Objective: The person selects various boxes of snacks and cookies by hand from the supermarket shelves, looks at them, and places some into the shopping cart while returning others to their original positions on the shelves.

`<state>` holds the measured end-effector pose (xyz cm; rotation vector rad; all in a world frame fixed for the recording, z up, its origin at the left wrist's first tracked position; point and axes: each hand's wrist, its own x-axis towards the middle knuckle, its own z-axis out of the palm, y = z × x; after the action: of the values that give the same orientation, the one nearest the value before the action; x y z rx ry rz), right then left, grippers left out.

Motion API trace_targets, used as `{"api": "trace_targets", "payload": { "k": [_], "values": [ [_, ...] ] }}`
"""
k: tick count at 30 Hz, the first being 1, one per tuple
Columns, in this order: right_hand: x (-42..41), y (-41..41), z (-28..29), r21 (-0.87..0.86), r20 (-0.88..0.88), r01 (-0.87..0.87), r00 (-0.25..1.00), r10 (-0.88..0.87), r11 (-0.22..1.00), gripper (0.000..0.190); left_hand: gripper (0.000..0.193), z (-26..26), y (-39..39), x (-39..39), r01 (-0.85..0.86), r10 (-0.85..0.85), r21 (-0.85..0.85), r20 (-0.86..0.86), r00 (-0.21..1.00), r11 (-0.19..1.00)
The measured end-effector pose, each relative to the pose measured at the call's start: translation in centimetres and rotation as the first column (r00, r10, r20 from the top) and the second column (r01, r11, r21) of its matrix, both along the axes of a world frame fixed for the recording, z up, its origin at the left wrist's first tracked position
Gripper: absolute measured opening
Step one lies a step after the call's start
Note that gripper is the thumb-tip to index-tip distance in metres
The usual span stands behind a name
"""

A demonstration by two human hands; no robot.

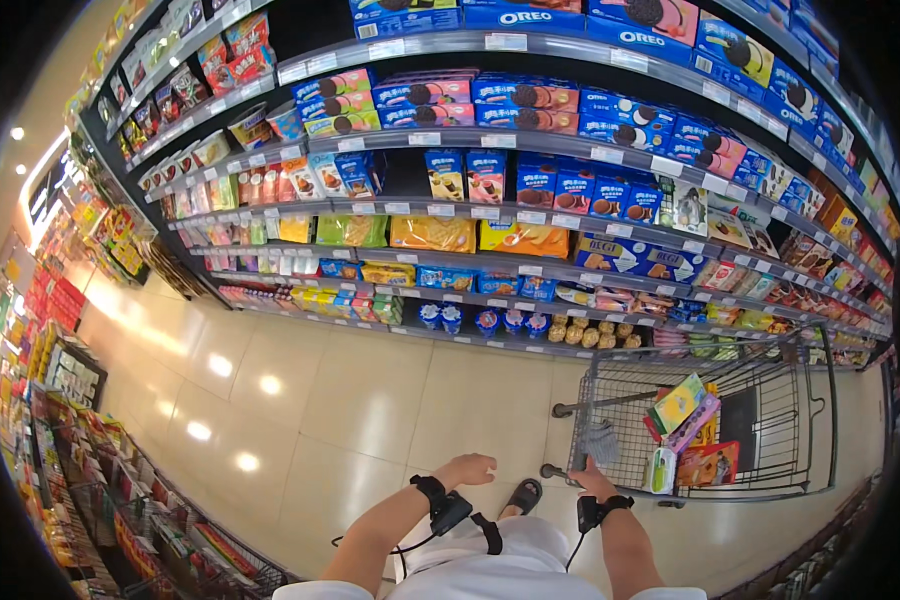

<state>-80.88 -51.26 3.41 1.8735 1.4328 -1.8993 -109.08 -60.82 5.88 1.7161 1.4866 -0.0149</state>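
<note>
My left hand (471,469) hangs in front of my body over the tiled floor, its fingers loosely curled and nothing seen in them. At the near left corner of a metal wire shopping cart (630,491) is my right hand (594,480); whether its fingers grip the frame cannot be told. Inside the cart lie a yellow-green package (677,405), a purple package (696,424), a red-orange package (709,464) and a white-green package (660,470). A grey striped cloth-like thing (602,442) is at the cart's left end. Each wrist wears a black strap with a small device and cable.
Ahead stand long store shelves (495,139) with Oreo boxes (525,16), biscuit packs (433,234) and gold-wrapped sweets (589,337). Wire racks of packaged goods (150,517) line the lower left. A red display (56,300) stands far left. My sandalled foot (526,495) is on the floor.
</note>
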Motion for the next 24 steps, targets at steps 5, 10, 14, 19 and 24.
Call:
{"api": "trace_targets", "payload": {
  "k": [5,10,14,19,24],
  "values": [
    [0.8,-0.9,-0.4,0.099,-0.051,-0.204,0.977,0.209,0.974,0.077,0.031,-0.9,-1.5,-0.6,0.014,-0.013,-0.01,0.073,0.997,1.0],
    [6.1,-1.9,-2.0,0.532,0.186,-0.259,0.965,0.188,0.806,0.048,0.029,-1.6,-0.2,1.0,-0.031,0.017,0.07,0.196,0.98,0.997],
    [9.5,-3.0,0.4,0.557,0.398,-0.314,0.913,0.085,0.769,0.041,0.029,-1.1,0.4,1.9,-0.127,0.078,0.158,0.28,0.957,0.979],
    [13.8,-3.8,1.8,0.402,0.626,-0.482,0.765,0.15,0.779,0.042,0.03,-3.7,1.2,2.4,-0.098,0.038,0.214,0.27,0.962,0.972],
    [15.9,-4.3,3.0,0.235,0.665,-0.507,0.706,0.243,0.829,0.055,0.035,-4.4,1.1,2.9,0.04,-0.038,-0.005,0.208,0.977,0.999]
  ]
}}
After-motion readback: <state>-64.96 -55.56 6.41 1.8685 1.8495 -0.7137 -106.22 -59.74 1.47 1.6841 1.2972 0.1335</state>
